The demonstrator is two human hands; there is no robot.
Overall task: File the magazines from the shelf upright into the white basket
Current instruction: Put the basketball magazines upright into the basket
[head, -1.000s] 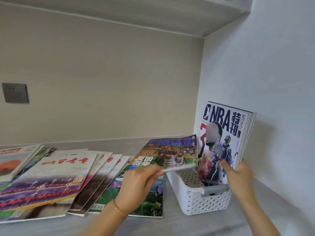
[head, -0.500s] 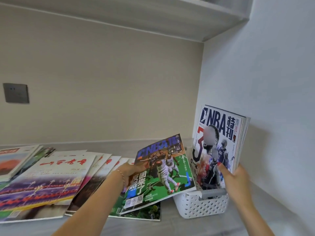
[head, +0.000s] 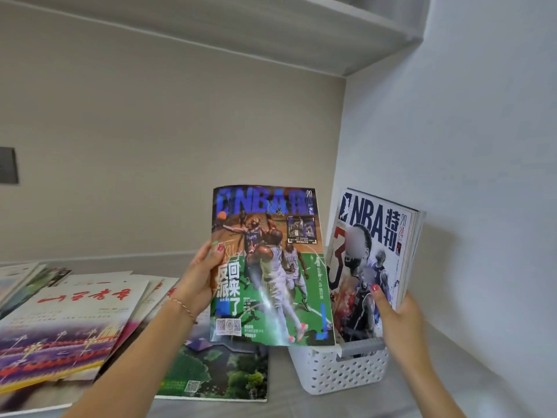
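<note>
My left hand (head: 200,277) grips the left edge of a green and blue basketball magazine (head: 268,267), holding it upright in the air just left of the white basket (head: 337,372). Its lower edge hangs over the basket's left rim. Several magazines stand upright in the basket, the front one a white NBA issue (head: 370,245), leaning toward the right wall. My right hand (head: 398,315) holds this standing stack by its lower right part, thumb on the front cover. More magazines (head: 69,321) lie fanned flat on the shelf at the left.
A green landscape magazine (head: 217,372) lies flat on the grey shelf beside the basket. The white side wall rises close behind the basket on the right. An upper shelf board (head: 271,28) runs overhead. A dark wall plate (head: 7,169) sits at the far left.
My left hand has lifted the green basketball magazine off the flat pile and turned it from lying tilted to upright, moving it right toward the basket. My right hand keeps holding the standing stack.
</note>
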